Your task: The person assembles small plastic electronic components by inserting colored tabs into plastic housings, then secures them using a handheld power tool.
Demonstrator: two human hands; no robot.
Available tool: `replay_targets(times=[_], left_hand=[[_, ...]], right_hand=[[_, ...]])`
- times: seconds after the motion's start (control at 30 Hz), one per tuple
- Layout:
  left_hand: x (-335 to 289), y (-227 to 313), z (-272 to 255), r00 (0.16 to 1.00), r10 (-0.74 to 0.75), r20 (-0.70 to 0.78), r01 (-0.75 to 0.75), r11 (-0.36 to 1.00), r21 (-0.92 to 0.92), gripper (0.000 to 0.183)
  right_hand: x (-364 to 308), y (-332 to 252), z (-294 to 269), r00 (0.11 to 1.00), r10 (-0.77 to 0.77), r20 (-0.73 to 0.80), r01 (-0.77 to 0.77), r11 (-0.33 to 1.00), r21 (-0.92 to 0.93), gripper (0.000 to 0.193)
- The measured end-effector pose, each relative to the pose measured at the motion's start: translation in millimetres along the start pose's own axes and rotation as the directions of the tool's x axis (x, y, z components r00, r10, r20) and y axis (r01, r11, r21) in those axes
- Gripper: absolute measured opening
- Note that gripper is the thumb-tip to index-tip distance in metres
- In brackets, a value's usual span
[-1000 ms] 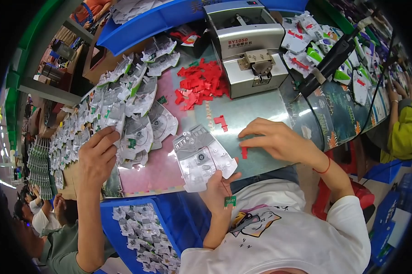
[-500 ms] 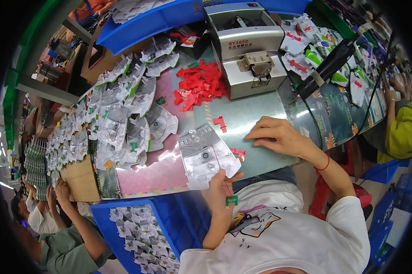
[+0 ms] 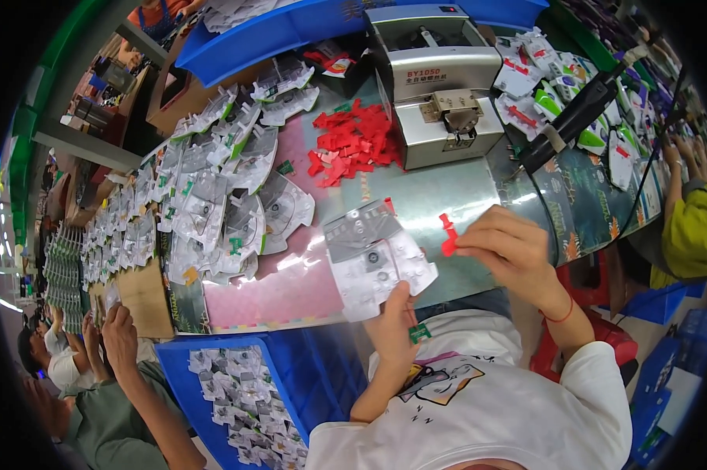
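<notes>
My left hand [image 3: 392,325] grips the lower edge of a white plastic shell [image 3: 381,262], thumb on top. The shell is tilted above the table, with a grey clear part along its far end and a small round part in the middle. A small green circuit board [image 3: 420,334] hangs by thin wire beside my left wrist. To the right of the shell, my right hand [image 3: 510,251] pinches a small red plastic piece [image 3: 448,235] between thumb and fingers. Another red piece [image 3: 389,205] shows partly behind the shell's far edge.
A pile of red pieces [image 3: 357,141] lies beside a silver screw-feeding machine [image 3: 447,125]. Stacked shells [image 3: 204,204] fill the left side. A black electric screwdriver [image 3: 573,117] hangs at the right. A blue bin [image 3: 291,376] of shells stands at the front left; co-workers sit on both sides.
My right hand has taken hold of a red piece and lifted it off the table. My left hand and the shell have shifted slightly right, partly covering the other loose red piece.
</notes>
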State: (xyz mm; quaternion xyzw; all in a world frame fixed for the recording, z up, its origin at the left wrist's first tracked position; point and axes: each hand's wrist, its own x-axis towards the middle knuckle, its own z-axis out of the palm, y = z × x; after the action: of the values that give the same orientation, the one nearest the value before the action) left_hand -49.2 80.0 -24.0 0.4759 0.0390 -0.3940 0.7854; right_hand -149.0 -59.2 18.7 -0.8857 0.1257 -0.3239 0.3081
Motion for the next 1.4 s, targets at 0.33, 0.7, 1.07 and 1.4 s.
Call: replay_targets(times=[0.33,0.7,1.07,1.4], left_hand=[[-8.5,-14.1,14.0,0.986,0.167,-0.016,-0.165,0.983,0.075,0.026],[-13.0,-13.7,15.0,0.937,0.318,0.143,-0.332,0.938,0.094,0.032],[-10.6,-26.8,2.5,0.886,0.417,0.202,-0.450,0.878,0.162,0.031],[7.0,-13.9,-11.9,0.882,0.460,0.103,-0.470,0.844,0.258,0.034]], right_hand=[[6.2,-31.4,17.2,0.979,-0.187,-0.075,0.174,0.972,-0.155,0.024],[3.8,-35.1,24.5,0.958,-0.286,-0.027,0.258,0.897,-0.359,0.028],[4.9,-35.2,27.6,0.963,-0.268,0.041,0.268,0.916,-0.300,0.027],[2.4,-38.3,41.7,0.959,-0.255,0.125,0.279,0.927,-0.251,0.027]])
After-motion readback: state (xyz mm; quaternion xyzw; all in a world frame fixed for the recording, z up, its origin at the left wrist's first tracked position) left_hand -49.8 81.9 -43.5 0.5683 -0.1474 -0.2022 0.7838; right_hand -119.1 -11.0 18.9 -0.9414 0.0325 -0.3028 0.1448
